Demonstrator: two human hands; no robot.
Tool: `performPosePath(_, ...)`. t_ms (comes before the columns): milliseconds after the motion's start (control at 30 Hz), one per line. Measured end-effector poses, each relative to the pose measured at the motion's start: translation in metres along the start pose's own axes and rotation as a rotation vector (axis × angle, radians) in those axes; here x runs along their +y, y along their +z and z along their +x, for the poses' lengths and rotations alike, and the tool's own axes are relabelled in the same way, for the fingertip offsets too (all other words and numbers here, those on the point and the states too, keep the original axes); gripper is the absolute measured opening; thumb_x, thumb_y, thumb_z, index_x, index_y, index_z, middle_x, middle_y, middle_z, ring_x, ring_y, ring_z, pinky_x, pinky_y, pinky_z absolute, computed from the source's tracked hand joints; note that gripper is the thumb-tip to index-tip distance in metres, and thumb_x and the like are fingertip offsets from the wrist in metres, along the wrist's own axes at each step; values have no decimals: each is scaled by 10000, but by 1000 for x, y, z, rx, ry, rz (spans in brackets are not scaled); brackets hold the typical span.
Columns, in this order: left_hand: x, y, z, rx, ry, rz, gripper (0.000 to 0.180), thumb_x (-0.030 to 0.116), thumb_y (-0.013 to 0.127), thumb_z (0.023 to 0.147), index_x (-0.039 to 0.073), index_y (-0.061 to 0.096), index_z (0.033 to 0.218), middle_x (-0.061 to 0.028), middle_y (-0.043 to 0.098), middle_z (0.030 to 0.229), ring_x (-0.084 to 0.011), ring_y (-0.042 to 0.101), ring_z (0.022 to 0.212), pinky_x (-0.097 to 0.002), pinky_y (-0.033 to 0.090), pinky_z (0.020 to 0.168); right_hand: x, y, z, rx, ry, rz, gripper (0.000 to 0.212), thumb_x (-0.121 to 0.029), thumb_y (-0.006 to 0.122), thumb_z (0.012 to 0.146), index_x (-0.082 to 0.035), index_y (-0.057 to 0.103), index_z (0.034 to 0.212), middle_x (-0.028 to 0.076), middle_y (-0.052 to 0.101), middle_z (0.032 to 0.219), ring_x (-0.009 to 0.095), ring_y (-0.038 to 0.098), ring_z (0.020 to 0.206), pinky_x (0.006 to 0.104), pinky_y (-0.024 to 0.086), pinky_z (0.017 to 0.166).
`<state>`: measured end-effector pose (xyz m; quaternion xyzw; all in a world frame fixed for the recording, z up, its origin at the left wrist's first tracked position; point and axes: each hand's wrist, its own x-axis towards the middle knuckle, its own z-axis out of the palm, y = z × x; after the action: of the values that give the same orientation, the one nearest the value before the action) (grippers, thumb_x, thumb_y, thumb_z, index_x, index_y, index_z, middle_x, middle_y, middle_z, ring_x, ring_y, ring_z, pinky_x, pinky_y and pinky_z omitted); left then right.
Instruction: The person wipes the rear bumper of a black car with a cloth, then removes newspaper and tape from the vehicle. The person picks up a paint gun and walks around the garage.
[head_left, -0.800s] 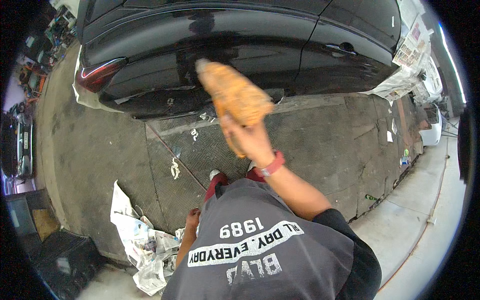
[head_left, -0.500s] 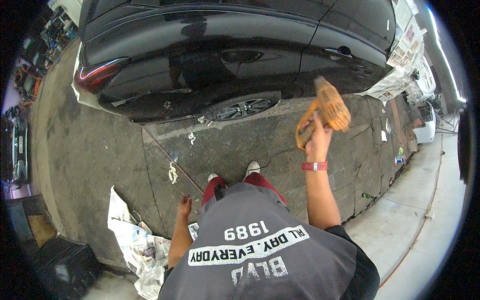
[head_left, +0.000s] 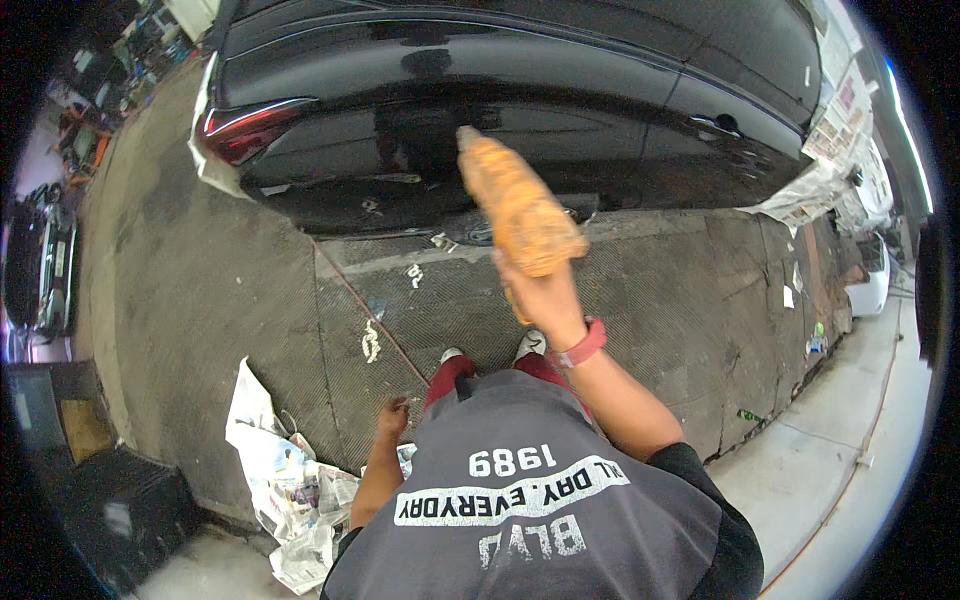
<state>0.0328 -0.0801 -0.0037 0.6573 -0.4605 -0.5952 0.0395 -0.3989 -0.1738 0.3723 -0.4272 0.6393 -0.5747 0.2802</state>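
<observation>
My right hand (head_left: 545, 295) is wrapped around the handle of an orange heat gun (head_left: 525, 215), a little blurred by motion. Its grey nozzle points up and left at the dark side panel of a glossy black car (head_left: 330, 115). Whether the nozzle touches the paint cannot be told; it appears held off the surface. The tool and my hand hide most of the car's rear wheel (head_left: 480, 232). Low on my left side hangs my left hand (head_left: 393, 416), fingers loosely bent and somewhat apart, nothing visible in it.
Newspaper sheets (head_left: 290, 475) lie crumpled at my left, and more masking paper (head_left: 835, 135) covers the car's front. A thin hose or cord (head_left: 365, 305) crosses the dark textured floor. White paper scraps (head_left: 371, 342) lie near my feet. A black box-like object (head_left: 120, 510) stands lower left.
My right hand has swung the heat gun leftward from near the door to above the rear wheel, tilting its nozzle left. The view has shifted slightly. My left hand still hangs at my side.
</observation>
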Motion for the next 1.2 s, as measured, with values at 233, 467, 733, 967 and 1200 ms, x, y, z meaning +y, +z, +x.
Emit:
performPosePath(233,-31,-3,-24,46,-85,-216,357,125,689,960,-20,663,1286,-134,743,1059,-199,688,864,-309,544,740,-56,120,31,-499,-121,228,414,-179,721,978,3,579,1321,77,695,1140,161,673,1007,317,545,909)
performPosePath(467,-33,-1,-32,68,-146,-304,338,127,645,975,-21,664,1278,-128,744,1049,-188,695,887,-304,554,751,-97,81,58,-312,76,400,264,-197,703,997,-25,634,1184,-1,654,854,67,603,678,255,512,587)
performPosePath(733,-20,1,12,-55,-28,-288,306,173,659,987,1,678,1239,-93,712,955,-159,636,765,-298,514,650,-60,-90,57,259,45,380,311,-176,701,984,-15,612,1235,33,636,877,122,623,682,287,524,585)
performPosePath(967,37,-3,41,85,59,191,410,224,661,973,10,658,1323,-214,737,1187,-310,708,1120,-389,547,945,-31,-176,48,654,118,378,202,-126,738,959,-40,604,1083,43,622,835,155,620,698,317,530,604)
performPosePath(1200,81,-4,9,6,-54,42,436,282,668,970,10,667,1310,-218,743,1173,-294,710,1129,-381,545,959,16,-118,-2,411,315,136,407,-100,763,927,-20,590,1286,70,668,1130,169,657,954,334,551,818)
